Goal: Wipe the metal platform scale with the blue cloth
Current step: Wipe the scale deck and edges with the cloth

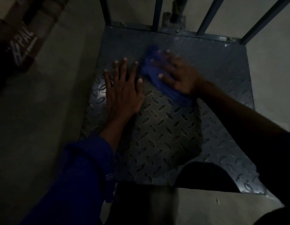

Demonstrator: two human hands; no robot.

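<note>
The metal platform scale is a dark checker-plate square on the floor, seen from above in dim light. A bunched blue cloth lies on its far middle part. My right hand presses flat on the cloth, fingers spread, blurred by motion. My left hand rests flat on the plate just left of the cloth, fingers apart, holding nothing. A blue sleeve covers my left forearm.
Dark blue upright bars of a back rail rise from the scale's far edge, with a bolted post bracket behind. A brown box with white lettering stands at the far left on the concrete floor. My dark knee overlaps the near edge.
</note>
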